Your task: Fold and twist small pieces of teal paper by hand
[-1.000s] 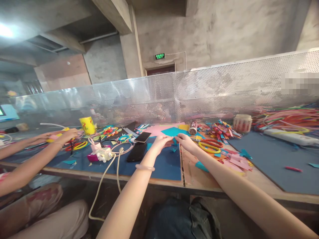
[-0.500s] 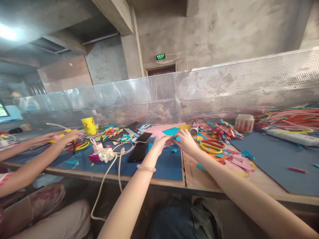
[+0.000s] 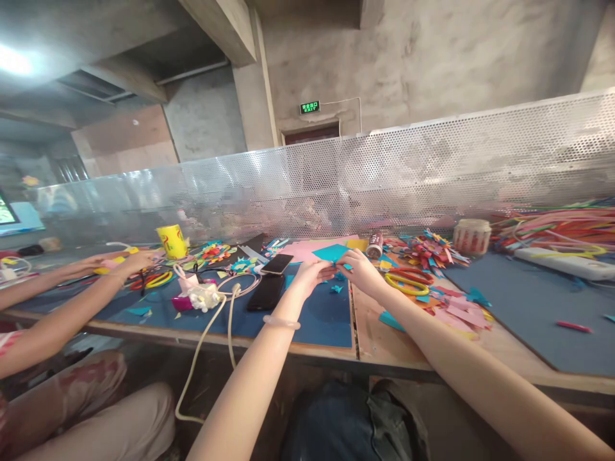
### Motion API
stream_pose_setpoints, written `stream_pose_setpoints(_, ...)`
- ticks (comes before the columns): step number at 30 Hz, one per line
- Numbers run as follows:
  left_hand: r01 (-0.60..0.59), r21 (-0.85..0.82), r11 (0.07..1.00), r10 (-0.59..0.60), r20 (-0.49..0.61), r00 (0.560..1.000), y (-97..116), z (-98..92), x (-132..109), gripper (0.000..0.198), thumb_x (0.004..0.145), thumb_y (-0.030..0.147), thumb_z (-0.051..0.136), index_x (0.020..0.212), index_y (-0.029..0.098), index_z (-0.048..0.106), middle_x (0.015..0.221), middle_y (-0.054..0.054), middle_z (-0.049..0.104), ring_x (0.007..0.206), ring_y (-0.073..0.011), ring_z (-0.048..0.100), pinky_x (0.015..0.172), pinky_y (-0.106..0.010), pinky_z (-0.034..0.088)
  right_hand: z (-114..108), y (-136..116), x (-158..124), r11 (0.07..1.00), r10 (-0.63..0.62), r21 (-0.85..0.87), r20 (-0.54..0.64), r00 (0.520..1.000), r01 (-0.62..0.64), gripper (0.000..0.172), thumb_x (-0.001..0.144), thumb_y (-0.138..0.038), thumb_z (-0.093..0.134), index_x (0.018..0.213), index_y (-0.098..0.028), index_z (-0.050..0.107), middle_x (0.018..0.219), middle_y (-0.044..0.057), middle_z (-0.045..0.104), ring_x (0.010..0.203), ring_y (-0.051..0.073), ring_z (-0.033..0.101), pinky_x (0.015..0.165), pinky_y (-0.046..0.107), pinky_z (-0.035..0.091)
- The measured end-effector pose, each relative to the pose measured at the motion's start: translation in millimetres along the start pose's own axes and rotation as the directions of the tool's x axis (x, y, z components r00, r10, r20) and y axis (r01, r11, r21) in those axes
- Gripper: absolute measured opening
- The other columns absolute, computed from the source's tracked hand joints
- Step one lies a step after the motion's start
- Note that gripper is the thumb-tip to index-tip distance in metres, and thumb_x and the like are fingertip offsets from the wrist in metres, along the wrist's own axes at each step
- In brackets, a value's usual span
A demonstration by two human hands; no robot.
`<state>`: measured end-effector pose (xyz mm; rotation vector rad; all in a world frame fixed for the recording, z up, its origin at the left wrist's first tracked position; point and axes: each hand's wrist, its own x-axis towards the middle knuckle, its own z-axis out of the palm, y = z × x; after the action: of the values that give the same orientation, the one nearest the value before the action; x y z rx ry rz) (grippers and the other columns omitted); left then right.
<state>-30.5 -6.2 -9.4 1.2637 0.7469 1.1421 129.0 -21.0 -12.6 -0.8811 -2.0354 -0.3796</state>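
My left hand (image 3: 310,278) and my right hand (image 3: 359,269) meet over the blue mat (image 3: 312,323), fingertips almost together. Both pinch a small piece of blue paper (image 3: 340,267), mostly hidden by the fingers. Just behind them lies a larger blue paper sheet (image 3: 329,251), on top of a pink sheet (image 3: 302,250). A small folded blue paper piece (image 3: 336,289) rests on the mat below my fingertips.
Two phones (image 3: 266,292) and a cabled power strip (image 3: 204,296) lie left. Yellow-handled scissors (image 3: 406,285), pink paper scraps (image 3: 464,314) and a printed can (image 3: 374,246) are right. A co-worker's hand (image 3: 137,261) works at far left. A perforated metal screen (image 3: 408,173) stands behind.
My hands stay in nearly the same place, with slight finger shifts on the blue paper. At left, the co-worker's hands and a pale strip near them have moved slightly.
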Motion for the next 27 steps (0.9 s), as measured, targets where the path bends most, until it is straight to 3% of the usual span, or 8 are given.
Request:
stream_pose_setpoints(6,0.048,-0.110,0.993,-0.046,0.018,0.999,-4.7,-4.8,6.9,0.007,0.070,0.015,0.061,0.073,0.009,0.060,0.072,-0.010,0.067,0.073,-0.0176,0.064,0.080,-0.035,0.048,-5.8,-5.3,-0.9,0.914,-0.178,-0.349,0.112,0.978,0.207,0.024,0.087,-0.020,0.035,0.080,-0.016,0.058,0.077,0.009,0.054,0.079,0.020,0.043,0.070,0.032,0.034)
stream_pose_setpoints(12,0.083,-0.127,0.988,-0.082,0.014,0.997,-6.6,-7.8,8.6,0.004,0.070,0.011,0.059,0.073,0.009,0.061,0.076,-0.010,0.067,0.078,-0.0186,0.064,0.083,-0.035,0.047,-10.0,-2.7,0.0,0.823,-0.285,-0.437,0.236,0.929,0.363,0.018,0.085,-0.013,0.037,0.081,-0.015,0.055,0.081,0.009,0.052,0.080,0.021,0.042,0.068,0.032,0.031)
stream_pose_setpoints(21,0.170,-0.155,0.973,-0.168,0.024,0.986,-7.1,-12.2,8.0,0.007,0.074,0.012,0.055,0.073,0.011,0.061,0.076,-0.009,0.067,0.077,-0.0176,0.064,0.086,-0.035,0.046,-3.8,0.0,-1.7,0.848,-0.273,-0.397,0.241,0.931,0.351,0.017,0.086,-0.015,0.036,0.089,-0.015,0.053,0.084,0.009,0.050,0.081,0.021,0.042,0.071,0.033,0.034)
stream_pose_setpoints(24,0.172,-0.143,0.975,-0.167,0.049,0.985,-5.3,-11.8,6.6,0.006,0.072,0.013,0.057,0.075,0.011,0.061,0.080,-0.011,0.067,0.081,-0.0187,0.064,0.086,-0.035,0.046,-2.9,0.5,-0.8,0.921,-0.241,-0.273,0.158,0.957,0.277,0.017,0.086,-0.016,0.036,0.090,-0.015,0.053,0.088,0.009,0.050,0.083,0.021,0.042,0.074,0.033,0.036)
stream_pose_setpoints(27,0.156,-0.140,0.978,-0.147,0.072,0.987,-3.5,-10.8,5.6,0.007,0.070,0.013,0.059,0.077,0.011,0.060,0.083,-0.011,0.068,0.084,-0.0191,0.063,0.087,-0.034,0.046,2.4,1.2,-0.2,0.991,-0.098,-0.095,0.007,0.995,0.098,0.014,0.086,-0.018,0.039,0.086,-0.016,0.053,0.091,0.010,0.049,0.086,0.020,0.042,0.077,0.034,0.037)
